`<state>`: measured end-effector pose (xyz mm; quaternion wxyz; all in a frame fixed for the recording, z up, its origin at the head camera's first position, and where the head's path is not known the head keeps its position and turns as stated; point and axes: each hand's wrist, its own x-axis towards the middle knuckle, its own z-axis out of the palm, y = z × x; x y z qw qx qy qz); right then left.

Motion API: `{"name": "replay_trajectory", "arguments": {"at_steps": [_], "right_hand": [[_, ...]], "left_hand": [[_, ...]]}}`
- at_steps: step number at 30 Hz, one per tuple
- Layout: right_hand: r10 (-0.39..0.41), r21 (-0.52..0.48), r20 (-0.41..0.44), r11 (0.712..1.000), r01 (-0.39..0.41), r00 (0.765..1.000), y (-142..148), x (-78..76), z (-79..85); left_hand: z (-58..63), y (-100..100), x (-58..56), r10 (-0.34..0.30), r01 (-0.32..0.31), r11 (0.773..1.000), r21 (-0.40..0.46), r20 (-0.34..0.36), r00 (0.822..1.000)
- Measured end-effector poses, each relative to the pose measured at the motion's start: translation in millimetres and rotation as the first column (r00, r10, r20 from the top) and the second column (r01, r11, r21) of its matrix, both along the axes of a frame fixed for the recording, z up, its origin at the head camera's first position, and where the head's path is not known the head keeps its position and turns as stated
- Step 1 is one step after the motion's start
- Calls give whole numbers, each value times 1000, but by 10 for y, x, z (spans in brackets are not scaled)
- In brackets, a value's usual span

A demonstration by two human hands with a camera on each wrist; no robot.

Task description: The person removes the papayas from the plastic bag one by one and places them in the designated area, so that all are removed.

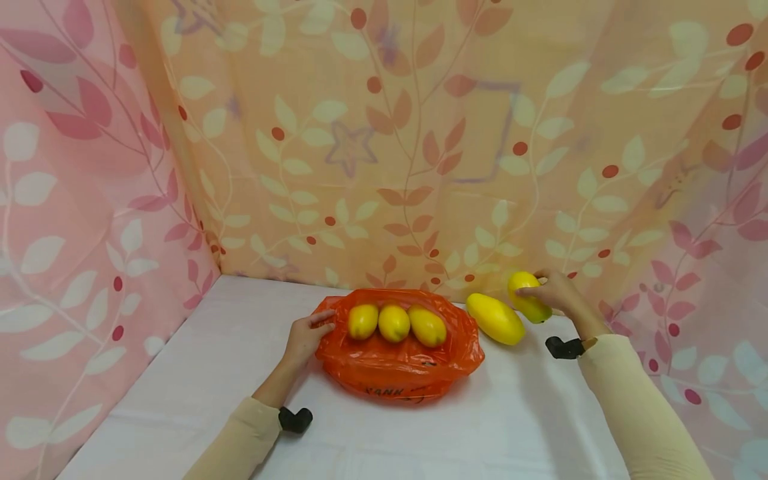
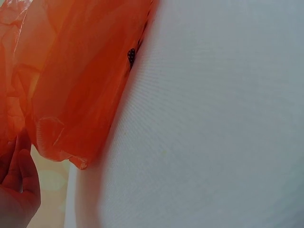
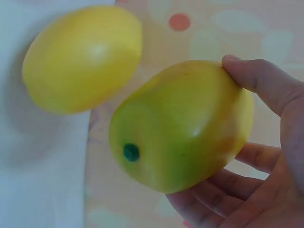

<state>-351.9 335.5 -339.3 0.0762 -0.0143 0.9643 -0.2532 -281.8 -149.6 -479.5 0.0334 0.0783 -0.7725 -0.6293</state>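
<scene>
Right hand (image 1: 561, 295): yours, thumb and fingers grasping the held fruit (image 3: 175, 123), yellow and green with a dark green nub; it appears lifted, near the back right of the table (image 1: 180, 360).
Left hand (image 1: 305, 340): yours, fingers gripping the left rim of the bag (image 1: 390, 367).
Bag: one, red plastic, on the table, mouth upward and spread wide, dark lettering on the side nearest you.
Bagged fruits (image 1: 393, 324): three, yellow, in a row within the bag's mouth.
Loose fruit (image 1: 495, 319): one, yellow, elongated, on the table just beside the bag's right rim; whether they touch, you cannot tell.
Fruit count: three within, two outside. Your bagging looks a little over half done, with the held fruit and loose fruit left.
Back edge: table meets the floral curtain (image 1: 336, 200) close behind the loose fruit; little room there for your right hand.
Right rim: loose fruit stands between your held fruit and the bag, so a raised path seems safer than a low one.
Near side: white tabletop between you and the bag, your widest open room.
</scene>
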Motion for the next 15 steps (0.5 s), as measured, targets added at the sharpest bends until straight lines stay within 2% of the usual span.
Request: {"name": "replay_trajectory", "arguments": {"at_steps": [15], "right_hand": [[-69, -2, 70, 998, 69, 995, 371, -66, -374]], "left_hand": [[2, -7, 19, 9, -9, 1000, -7, -9, 1000]]}}
